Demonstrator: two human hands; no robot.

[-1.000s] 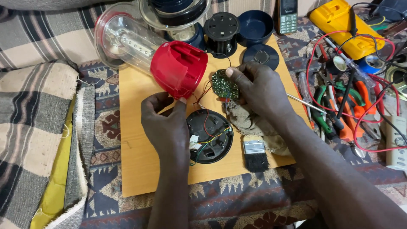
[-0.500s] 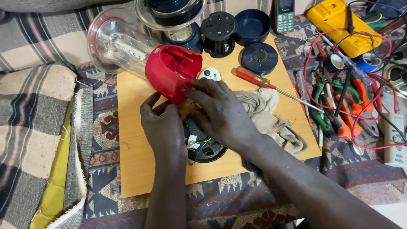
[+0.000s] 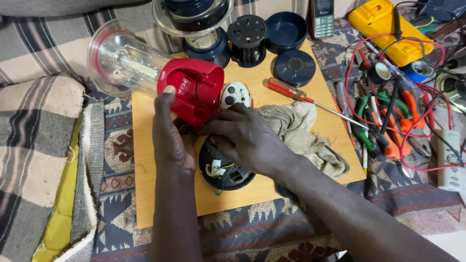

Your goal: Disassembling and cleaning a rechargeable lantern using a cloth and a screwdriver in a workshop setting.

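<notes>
Bare wooden board (image 3: pixel 145 160) lies open left of the hands; pliers (image 3: pixel 388 131) and red wires (image 3: pixel 427 87) crowd the right. Dark blue housings (image 3: pixel 272 39) block the far edge.

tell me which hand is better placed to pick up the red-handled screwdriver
Right, probably. The right hand lies over the black round base, nearer the screwdriver on the board's right. The left hand is pressed against the red lantern housing.

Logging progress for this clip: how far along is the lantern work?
Done: the lantern lies opened on the board, with its black base off and wires showing. In hand: the left hand grips the red housing while the right hand reaches into it. Left: base unfitted, screwdriver idle.
</notes>
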